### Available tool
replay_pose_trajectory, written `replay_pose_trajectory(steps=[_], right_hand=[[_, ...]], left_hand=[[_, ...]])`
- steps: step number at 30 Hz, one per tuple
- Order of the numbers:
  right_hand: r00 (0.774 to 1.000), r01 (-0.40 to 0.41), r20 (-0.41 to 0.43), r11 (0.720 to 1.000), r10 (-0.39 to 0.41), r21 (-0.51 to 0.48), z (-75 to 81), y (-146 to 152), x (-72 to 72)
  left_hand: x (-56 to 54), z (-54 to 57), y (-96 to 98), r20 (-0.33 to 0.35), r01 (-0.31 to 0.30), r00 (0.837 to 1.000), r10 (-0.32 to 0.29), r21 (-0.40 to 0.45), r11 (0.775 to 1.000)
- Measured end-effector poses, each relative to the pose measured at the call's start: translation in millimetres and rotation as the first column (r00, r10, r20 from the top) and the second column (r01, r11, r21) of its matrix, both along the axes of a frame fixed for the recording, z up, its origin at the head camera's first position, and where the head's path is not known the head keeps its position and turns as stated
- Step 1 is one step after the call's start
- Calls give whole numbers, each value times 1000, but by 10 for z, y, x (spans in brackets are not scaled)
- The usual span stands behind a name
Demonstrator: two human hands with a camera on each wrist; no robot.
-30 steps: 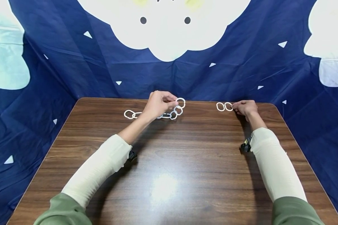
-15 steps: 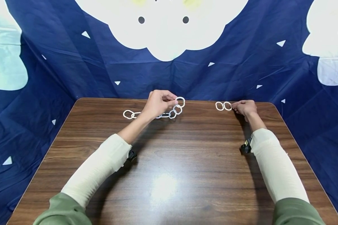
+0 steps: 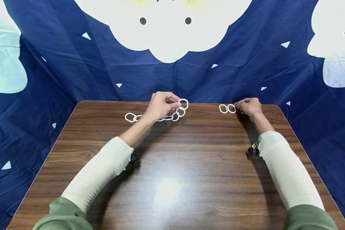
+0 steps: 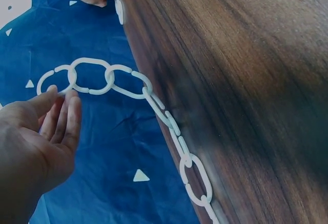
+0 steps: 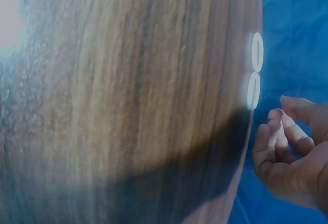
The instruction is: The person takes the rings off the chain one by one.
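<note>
In the head view my left hand [image 3: 162,103] pinches the end link [image 3: 183,99] of a white plastic chain between thumb and fingers. From there the chain [image 4: 91,60] arcs down onto the table and runs off to the left, partly hidden behind my wrist. Two loose white links [image 3: 220,109] lie side by side at the table's far edge, to the right. Just beyond the nearer of these, my right hand [image 3: 250,106] hovers with its fingers loosely bent. In the right wrist view a gap shows between its thumb and fingers, which hold nothing.
The brown wooden table [image 3: 175,153] ends right behind the chain and loose links. A blue cloth [image 3: 97,76] printed with white clouds and triangles hangs behind it and along both sides. A small black camera [image 3: 254,149] sits at my right wrist.
My right hand has lifted slightly off the edge of the right loose link, its forearm shifting a little right. The left hand keeps its pinch on the chain.
</note>
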State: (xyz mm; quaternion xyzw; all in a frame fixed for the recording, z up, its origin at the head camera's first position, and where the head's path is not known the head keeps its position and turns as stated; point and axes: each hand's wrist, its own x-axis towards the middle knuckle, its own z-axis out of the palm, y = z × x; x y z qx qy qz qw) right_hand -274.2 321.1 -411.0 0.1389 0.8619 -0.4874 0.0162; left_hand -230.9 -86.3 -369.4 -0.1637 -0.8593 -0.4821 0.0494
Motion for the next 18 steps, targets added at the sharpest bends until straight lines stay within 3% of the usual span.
replay_pose_trajectory(steps=[9, 14, 18], right_hand=[[994, -80, -67, 992, 87, 96, 141, -251, 32], [988, -122, -72, 982, 134, 147, 183, -389, 63], [983, -160, -73, 978, 171, 132, 202, -505, 92]], left_hand=[[10, 2, 6, 32, 0, 999, -1, 29, 1000], [5, -3, 10, 29, -6, 1000, 6, 5, 1000], [1, -2, 4, 26, -10, 1000, 10, 2, 1000]])
